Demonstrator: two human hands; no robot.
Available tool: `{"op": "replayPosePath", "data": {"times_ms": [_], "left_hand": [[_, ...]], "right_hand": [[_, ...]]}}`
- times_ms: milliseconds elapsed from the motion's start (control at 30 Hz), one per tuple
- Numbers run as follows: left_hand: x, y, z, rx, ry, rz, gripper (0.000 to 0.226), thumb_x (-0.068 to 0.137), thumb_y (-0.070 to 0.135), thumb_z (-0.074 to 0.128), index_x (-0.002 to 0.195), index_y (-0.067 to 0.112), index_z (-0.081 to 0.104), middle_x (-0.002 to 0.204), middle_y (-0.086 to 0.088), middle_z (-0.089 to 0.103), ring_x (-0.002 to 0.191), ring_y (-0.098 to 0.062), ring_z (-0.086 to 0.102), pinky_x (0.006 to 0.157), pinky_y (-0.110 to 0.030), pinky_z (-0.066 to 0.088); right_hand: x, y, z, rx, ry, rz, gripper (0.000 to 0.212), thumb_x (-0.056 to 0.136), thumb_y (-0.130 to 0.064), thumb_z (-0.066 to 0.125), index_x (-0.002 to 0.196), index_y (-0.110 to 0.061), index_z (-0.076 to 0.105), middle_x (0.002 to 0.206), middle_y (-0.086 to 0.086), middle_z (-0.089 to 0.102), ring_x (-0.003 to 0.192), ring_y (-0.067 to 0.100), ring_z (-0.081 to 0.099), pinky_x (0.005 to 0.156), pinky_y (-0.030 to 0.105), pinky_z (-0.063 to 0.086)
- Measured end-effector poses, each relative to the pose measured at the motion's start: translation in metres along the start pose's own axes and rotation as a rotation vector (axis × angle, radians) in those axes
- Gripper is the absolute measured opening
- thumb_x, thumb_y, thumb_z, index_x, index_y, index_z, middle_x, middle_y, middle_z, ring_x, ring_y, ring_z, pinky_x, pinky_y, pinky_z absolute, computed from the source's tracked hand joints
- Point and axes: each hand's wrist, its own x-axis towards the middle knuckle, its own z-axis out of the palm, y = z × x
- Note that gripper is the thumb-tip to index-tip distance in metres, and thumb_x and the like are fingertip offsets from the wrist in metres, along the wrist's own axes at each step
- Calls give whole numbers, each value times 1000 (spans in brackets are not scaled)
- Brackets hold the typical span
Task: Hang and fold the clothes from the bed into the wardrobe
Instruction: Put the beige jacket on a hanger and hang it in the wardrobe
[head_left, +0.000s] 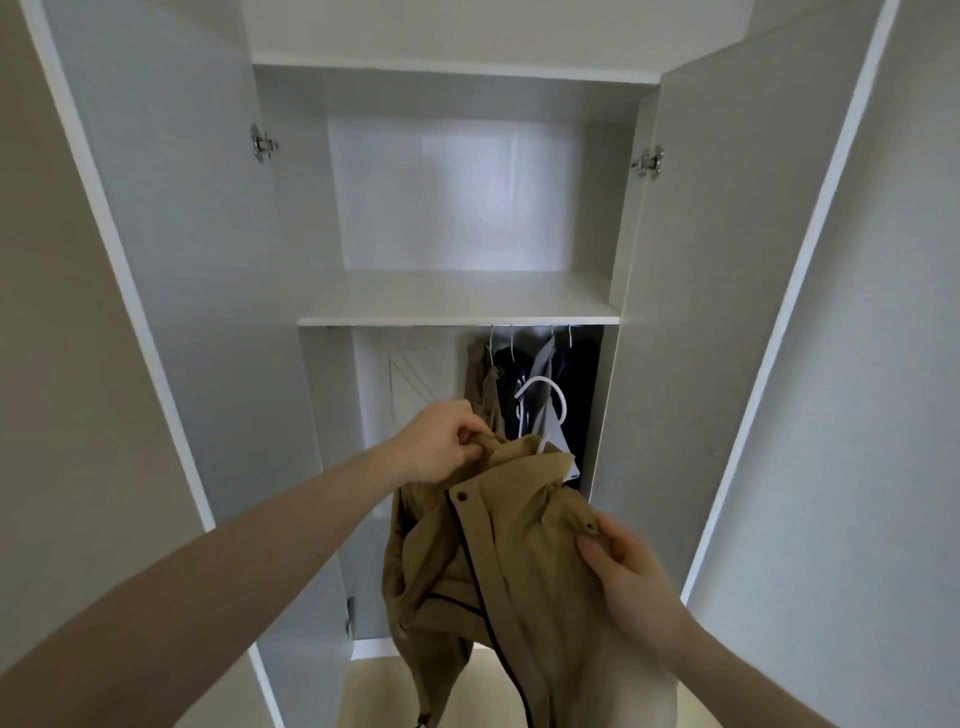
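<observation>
Tan button-front fabric jacket (498, 561) hangs between your hands before open white wardrobe (457, 312). Left hand (441, 441) pinches collar, higher and nearer rail; right hand (628, 577) grips shoulder, lower. White plastic hanger hook (545, 397) juts above collar, up-right of left hand. Jacket axis vertical. Likely next: lift hook toward rail beside hung dark garments (540, 374).

Before the wardrobe (457, 322), the jacket (498, 571) hung on a hanger (545, 410); other garments (540, 374) hung inside, under its shelf (457, 299), rightward.
</observation>
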Motion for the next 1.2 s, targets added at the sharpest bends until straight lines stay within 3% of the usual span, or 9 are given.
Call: {"op": "replayPosePath", "data": {"times_ms": [133,233,333,500,633,733,933,1067,1200], "left_hand": [[41,-39,6,-32,-7,7,22,96,24,68,116,30,73,98,6,54,88,-7,51,75,-20,38],[66,-73,3,-109,-12,27,37,93,29,73,128,35,65,107,8,56,95,-8,55,83,-23,48],[89,-115,-5,-216,10,19,45,88,34,77,128,39,58,110,12,59,99,-6,60,84,-23,53],[119,-191,-3,-449,175,-369,27,92,6,62,98,32,60,110,4,63,94,-15,63,66,-19,47],[131,-243,11,-392,117,-532,29,88,4,61,108,24,63,103,1,59,97,-23,63,75,-28,51],[141,-265,27,-350,52,-554,28,89,7,64,114,21,64,106,0,59,99,-22,62,80,-29,50],[179,-288,65,-347,-43,-565,35,93,11,67,127,16,60,117,-3,55,106,-23,59,85,-30,52],[223,-300,86,-367,-75,-542,32,94,6,63,125,11,61,124,-9,54,107,-27,60,82,-34,55],[269,-318,112,-353,-134,-528,35,96,4,60,131,5,60,137,-20,48,119,-36,58,101,-40,54]], "right_hand": [[47,20,20,31,102,-37,27,106,-8,53,106,-23,76,101,-2,79,99,16,73,87,25,55],[78,27,35,76,166,-56,36,105,-7,53,98,-29,80,99,0,79,93,13,74,77,16,54],[111,35,49,89,248,-51,31,105,-9,54,103,-28,79,101,-3,79,96,11,74,76,12,53],[160,47,68,88,360,-39,26,106,-9,54,111,-22,76,103,-6,79,97,10,74,82,24,52],[195,57,80,55,395,-45,30,105,-11,56,105,-33,77,100,-8,79,94,7,73,81,26,52],[218,62,87,40,373,-33,34,106,-13,55,107,-41,76,100,-10,79,94,5,73,78,19,52],[264,85,91,45,364,36,24,107,-21,55,121,-29,72,105,-14,77,99,6,72,83,22,51],[294,108,80,34,369,70,26,107,-21,55,122,-30,73,107,-11,78,101,11,72,91,32,54],[329,131,67,23,359,112,25,106,-17,56,119,-27,75,105,-7,78,103,18,72,96,40,55]]}}
